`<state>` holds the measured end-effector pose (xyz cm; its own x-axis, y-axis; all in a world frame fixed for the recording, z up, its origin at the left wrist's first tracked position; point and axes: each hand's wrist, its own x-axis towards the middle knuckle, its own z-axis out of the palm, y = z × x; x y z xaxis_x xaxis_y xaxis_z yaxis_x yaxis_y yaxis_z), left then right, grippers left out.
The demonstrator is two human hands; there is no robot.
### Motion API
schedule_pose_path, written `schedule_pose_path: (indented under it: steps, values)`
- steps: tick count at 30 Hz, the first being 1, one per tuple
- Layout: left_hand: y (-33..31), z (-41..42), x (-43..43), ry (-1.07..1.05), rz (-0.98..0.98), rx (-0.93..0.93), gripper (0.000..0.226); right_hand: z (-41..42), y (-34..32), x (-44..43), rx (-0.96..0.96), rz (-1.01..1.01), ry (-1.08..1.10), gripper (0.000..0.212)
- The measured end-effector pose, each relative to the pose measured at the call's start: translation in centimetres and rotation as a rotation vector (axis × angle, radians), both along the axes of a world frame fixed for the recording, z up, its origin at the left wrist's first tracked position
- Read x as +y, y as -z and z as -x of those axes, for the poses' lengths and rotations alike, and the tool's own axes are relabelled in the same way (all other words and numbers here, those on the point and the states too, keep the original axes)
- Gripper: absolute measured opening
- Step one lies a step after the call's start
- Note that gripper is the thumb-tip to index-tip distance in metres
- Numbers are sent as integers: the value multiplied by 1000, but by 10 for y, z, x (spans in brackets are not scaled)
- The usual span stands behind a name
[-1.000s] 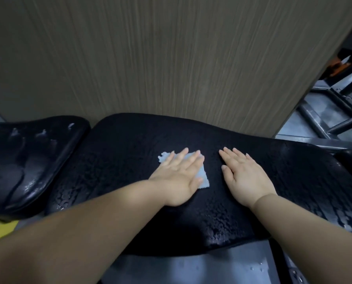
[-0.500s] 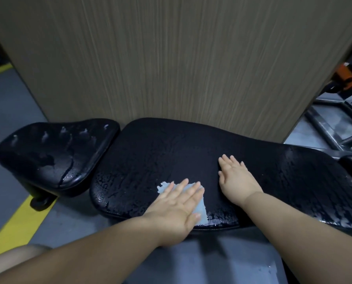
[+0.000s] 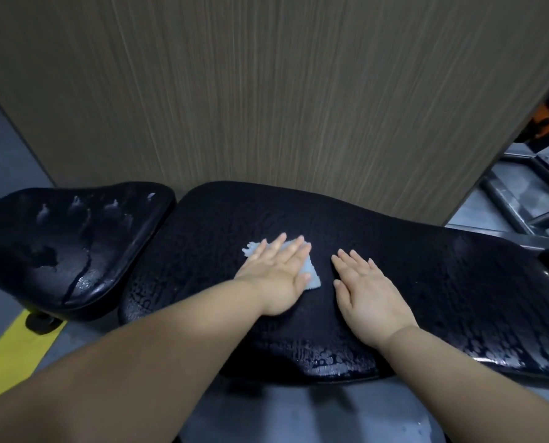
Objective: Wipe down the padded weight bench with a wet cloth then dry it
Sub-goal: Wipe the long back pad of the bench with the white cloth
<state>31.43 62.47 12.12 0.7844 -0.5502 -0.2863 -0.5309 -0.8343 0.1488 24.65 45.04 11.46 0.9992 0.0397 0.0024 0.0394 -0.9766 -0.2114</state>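
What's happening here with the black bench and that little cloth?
A person is cleaning a padded weight bench. Their left hand presses a small pale blue cloth flat on the long pad, fingers straight. The right hand rests flat on the pad beside it, not touching the cloth. Water beads glisten along the near edge, and the seat pad looks wet too, so drying seems not yet done.

We can read no text, label, brand, number or sign here. The black bench pad (image 3: pixel 426 282), the pale cloth (image 3: pixel 312 277) under the left hand (image 3: pixel 276 273), the wood-grain panel (image 3: pixel 266 107) at twelve o'clock and the yellow floor stripe (image 3: pixel 14 350) at eight o'clock all carry none.
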Motion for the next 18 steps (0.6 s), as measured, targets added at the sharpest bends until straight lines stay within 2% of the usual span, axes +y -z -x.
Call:
schedule_pose_path:
  steps: [3, 9, 18]
  values:
    - [-2, -30, -13, -32, 6, 4, 57, -3, 1, 1, 26, 3, 19, 55]
    - [-3, -89, -40, -92, 9, -9, 57, -11, 4, 2, 46, 72, 38, 84]
    - [-1, -155, -69, -184, -9, -24, 56, -16, 5, 3, 50, 71, 54, 80]
